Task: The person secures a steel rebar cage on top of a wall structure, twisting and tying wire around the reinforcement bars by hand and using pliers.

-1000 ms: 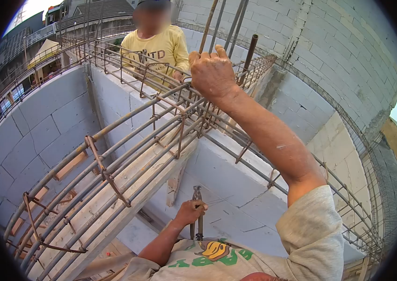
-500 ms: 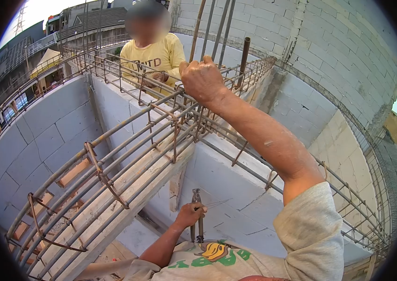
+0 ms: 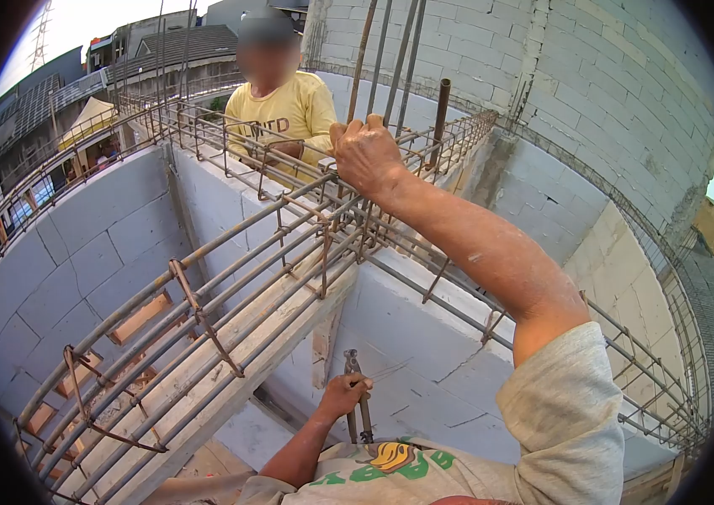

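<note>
Fingers of my right hand (image 3: pixel 365 156) wrap a vertical rebar (image 3: pixel 363 59) at twelve o'clock; my left hand (image 3: pixel 344 394), at six, grips pincers (image 3: pixel 357 396).

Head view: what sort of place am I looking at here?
Most likely an open-air building site, up at wall-top level: rebar cages run along grey block walls, the left hand holds pincers, and rooftops show beyond.

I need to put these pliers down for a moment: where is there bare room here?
Bare block top lies below the right hand, between the rebar cage and the far rail bars. The cage corner by that hand is crowded with ties. The left hand holds the pliers low.
</note>
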A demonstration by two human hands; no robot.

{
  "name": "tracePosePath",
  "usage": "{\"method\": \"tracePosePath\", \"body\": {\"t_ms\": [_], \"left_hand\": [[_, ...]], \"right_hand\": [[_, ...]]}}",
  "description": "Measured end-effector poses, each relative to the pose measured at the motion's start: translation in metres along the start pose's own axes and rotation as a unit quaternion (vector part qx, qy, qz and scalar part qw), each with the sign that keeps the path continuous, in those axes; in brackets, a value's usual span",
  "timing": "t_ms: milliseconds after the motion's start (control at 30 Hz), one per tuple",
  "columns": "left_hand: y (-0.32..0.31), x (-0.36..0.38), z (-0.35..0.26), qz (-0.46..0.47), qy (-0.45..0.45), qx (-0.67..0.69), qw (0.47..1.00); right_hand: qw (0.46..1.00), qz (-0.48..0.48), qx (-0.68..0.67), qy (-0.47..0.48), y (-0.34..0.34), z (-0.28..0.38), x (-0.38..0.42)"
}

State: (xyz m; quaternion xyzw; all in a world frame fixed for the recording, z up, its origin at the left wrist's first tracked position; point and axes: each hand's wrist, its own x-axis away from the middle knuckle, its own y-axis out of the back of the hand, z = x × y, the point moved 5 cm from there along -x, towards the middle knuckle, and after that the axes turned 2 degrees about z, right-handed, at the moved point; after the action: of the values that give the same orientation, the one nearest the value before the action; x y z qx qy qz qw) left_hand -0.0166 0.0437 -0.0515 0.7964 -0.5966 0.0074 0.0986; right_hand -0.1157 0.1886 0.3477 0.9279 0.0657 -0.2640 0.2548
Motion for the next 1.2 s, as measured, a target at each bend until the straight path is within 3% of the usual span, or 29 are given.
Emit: {"method": "tracePosePath", "body": {"t_ms": [200,300,333,433,500,533,633,767,900,1033,1133,1200], "left_hand": [[0.002,0.014,-0.010,-0.010,0.004,0.008,1.000],[0.006,0.021,-0.004,-0.035,0.000,0.032,0.999],[0.008,0.022,0.001,-0.035,0.010,0.035,0.999],[0.018,0.024,0.018,-0.049,0.023,0.044,0.998],[0.016,0.029,0.022,-0.059,0.030,0.048,0.997],[0.019,0.029,0.017,-0.062,0.033,0.040,0.997],[0.024,0.034,0.010,-0.064,0.029,0.024,0.997],[0.017,0.030,0.016,-0.052,0.030,0.037,0.997],[0.015,0.026,0.014,-0.049,0.045,0.044,0.997],[0.012,0.024,0.015,-0.040,0.050,0.046,0.997],[0.009,0.019,0.021,-0.033,0.048,0.056,0.997],[0.006,0.019,0.023,-0.035,0.050,0.068,0.996]], "right_hand": [[0.999,-0.032,0.017,0.001,0.003,0.001,0.011],[0.985,-0.110,-0.122,0.057,0.008,-0.015,0.021],[0.964,-0.176,-0.191,0.065,0.016,-0.025,0.026],[0.910,-0.337,-0.240,0.002,0.047,-0.058,0.048],[0.923,-0.212,-0.281,-0.155,0.028,-0.093,0.056],[0.935,-0.117,-0.286,-0.177,0.005,-0.104,0.056],[0.949,-0.011,-0.304,-0.087,-0.019,-0.108,0.064],[0.971,0.016,-0.236,-0.037,-0.026,-0.101,0.065],[0.934,-0.083,-0.343,-0.051,-0.034,-0.123,0.063],[0.947,0.076,-0.272,-0.151,-0.074,-0.142,0.061],[0.922,0.139,-0.316,-0.175,-0.092,-0.144,0.059],[0.923,0.178,-0.312,-0.137,-0.090,-0.139,0.058]]}}
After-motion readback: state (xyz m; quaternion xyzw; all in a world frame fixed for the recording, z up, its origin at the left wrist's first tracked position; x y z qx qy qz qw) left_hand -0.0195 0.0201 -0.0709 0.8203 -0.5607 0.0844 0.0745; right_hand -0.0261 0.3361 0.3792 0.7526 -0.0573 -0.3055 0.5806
